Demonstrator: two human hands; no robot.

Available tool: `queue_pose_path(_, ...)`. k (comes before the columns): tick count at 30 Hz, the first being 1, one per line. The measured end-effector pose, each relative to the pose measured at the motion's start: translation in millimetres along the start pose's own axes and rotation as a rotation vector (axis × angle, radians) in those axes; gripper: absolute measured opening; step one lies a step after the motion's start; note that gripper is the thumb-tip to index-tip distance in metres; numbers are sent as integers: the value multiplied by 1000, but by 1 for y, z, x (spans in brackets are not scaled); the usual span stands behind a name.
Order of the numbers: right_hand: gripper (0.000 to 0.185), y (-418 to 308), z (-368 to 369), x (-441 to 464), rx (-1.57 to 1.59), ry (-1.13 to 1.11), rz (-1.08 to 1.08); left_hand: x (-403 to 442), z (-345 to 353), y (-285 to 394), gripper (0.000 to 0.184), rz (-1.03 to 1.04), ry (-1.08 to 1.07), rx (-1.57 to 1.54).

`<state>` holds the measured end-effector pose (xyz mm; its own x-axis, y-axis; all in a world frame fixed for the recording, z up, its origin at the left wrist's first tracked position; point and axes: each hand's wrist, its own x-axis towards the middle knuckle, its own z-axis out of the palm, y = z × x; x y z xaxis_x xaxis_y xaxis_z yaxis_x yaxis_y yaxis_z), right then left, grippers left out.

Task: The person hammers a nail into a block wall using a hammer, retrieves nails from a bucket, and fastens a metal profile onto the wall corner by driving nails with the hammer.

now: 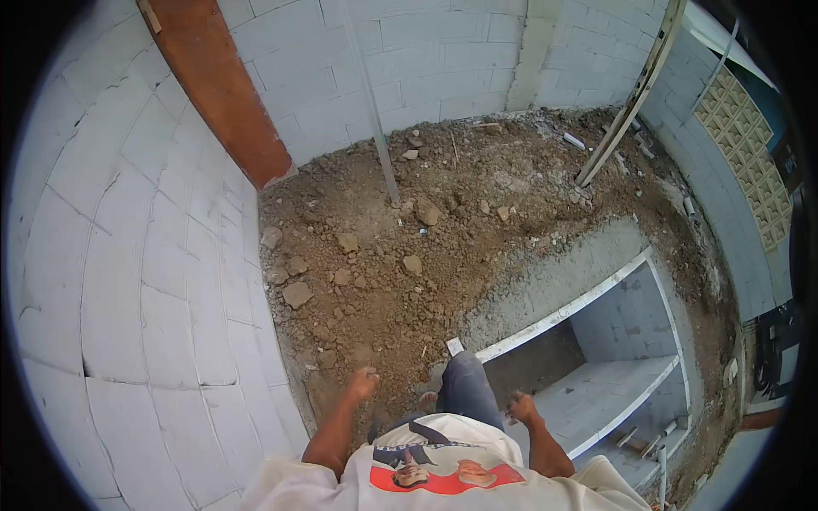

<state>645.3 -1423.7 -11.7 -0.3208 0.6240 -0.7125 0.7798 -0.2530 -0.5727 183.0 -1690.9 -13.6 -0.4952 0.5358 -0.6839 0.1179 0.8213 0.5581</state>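
Note:
My left hand (364, 384) hangs in front of me over the brown soil (383, 307), its fingers curled. Whether anything is inside the curl is too small to make out. At my right side, near the edge of the block-walled pit (545, 366), my right hand (521, 407) is held low with bent fingers, and its contents cannot be made out. My knee in dark trousers (469, 387) shows between the two hands, beside the pit's pale rim (545, 315).
Pale block walls (162, 255) rise at the left and ahead, with a brown column (223, 94). A metal post (366, 102) and a wooden post (630, 98) stand in the soil. Stones (298, 295) lie scattered, and a white pipe piece (573, 141) lies farther off.

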Motion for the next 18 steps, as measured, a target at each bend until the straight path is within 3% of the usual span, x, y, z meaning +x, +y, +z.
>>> queue_pose_path(4, 34, -94, -13, 59, -138, -99, 20, 27, -10, -29, 47, -33, 88, 179)
queue_pose_path(6, 34, -123, -14, 103, -190, -118, 26, 34, -8, -33, 42, -213, 9, -143)
queue_pose_path(8, 33, -151, -18, 159, -251, -194, -15, 54, 0, -50, 38, -277, 33, -253)
queue_pose_path(10, 33, -245, -25, 195, -281, -214, 26, 82, -11, -48, 35, -334, 57, -351)
queue_pose_path(13, 31, -326, -31, 321, -343, -246, -271, 124, -54, -12, 29, -313, 15, -252)
queue_pose_path(16, 32, -441, -40, 424, -443, -92, -336, 194, -90, 27, 30, -249, 23, -211)
queue_pose_path(18, 33, -518, -44, 483, -464, 21, -499, 251, -124, 56, 34, -454, -102, -43)
